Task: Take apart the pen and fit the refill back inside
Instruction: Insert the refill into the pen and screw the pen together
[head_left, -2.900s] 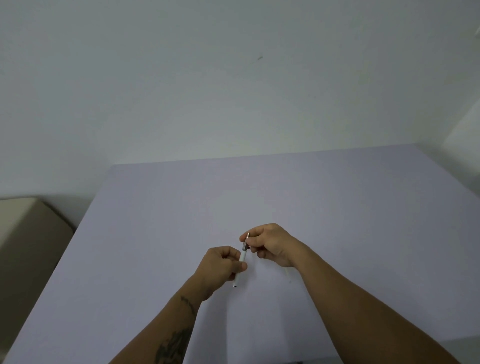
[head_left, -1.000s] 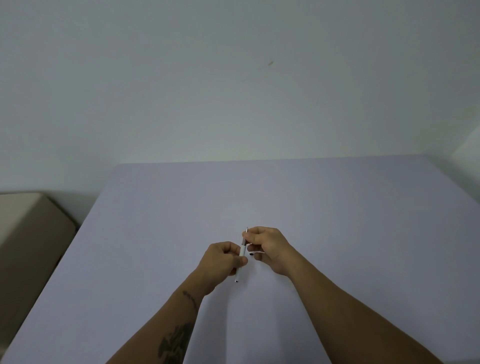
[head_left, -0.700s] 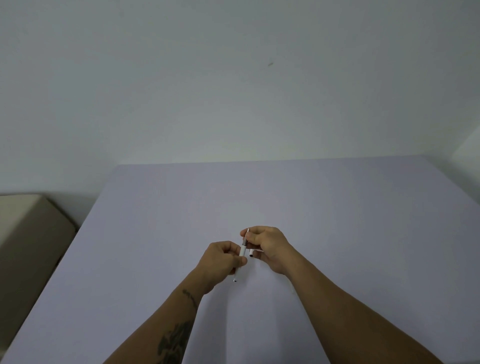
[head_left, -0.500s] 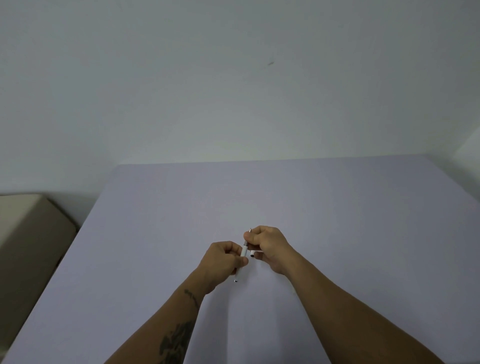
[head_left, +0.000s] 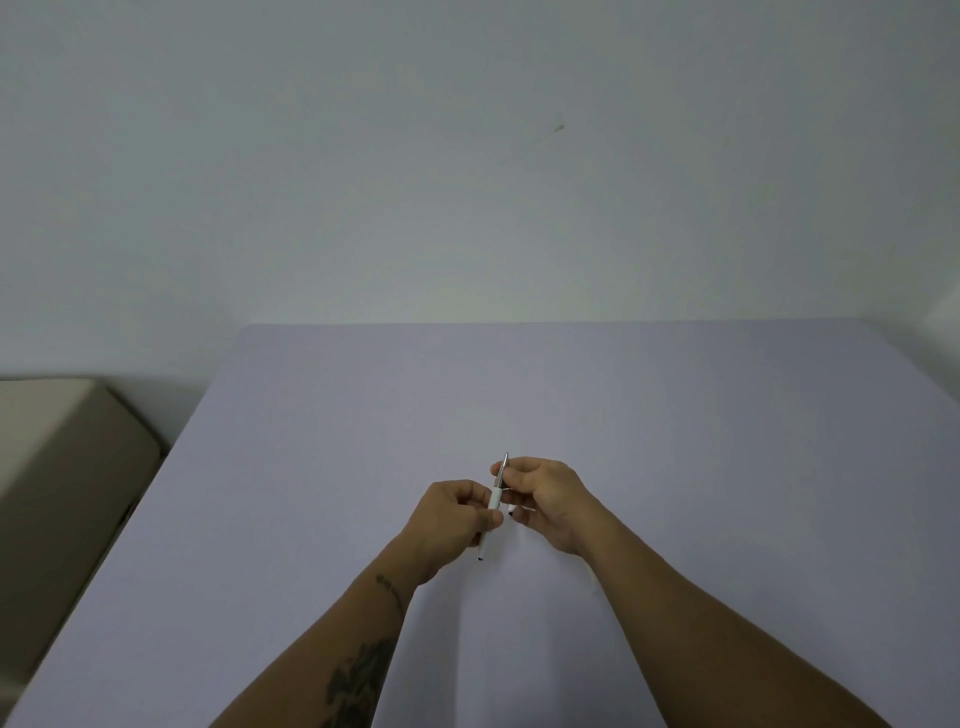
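The pen is in both my hands, held above the lavender worktop, over its middle and toward the near edge. It runs tilted, with the metal tip pointing up and away from me and the dark-ended back pointing down toward me. Its barrel is white, and the front section near the tip is grey metal.

My left hand has its fingers curled shut around the lower part of the white barrel, the thumb pressed over it; the back end of the pen sticks out below that hand. My right hand pinches the grey front section between thumb and forefinger, so those fingers are closed on the pen too. The other right fingers are folded loosely under it. A small white and dark bit shows just beneath my right fingers, beside the barrel; I cannot tell what it is.

The two hands are nearly touching, with only a short stretch of barrel bare between them. I cannot tell whether the front section is loosened from the barrel; the pen looks like one straight piece.

My left forearm carries a dark tattoo. Off the worktop's left edge sits a beige box-like thing, well apart from my hands. A plain pale wall rises behind the far edge.
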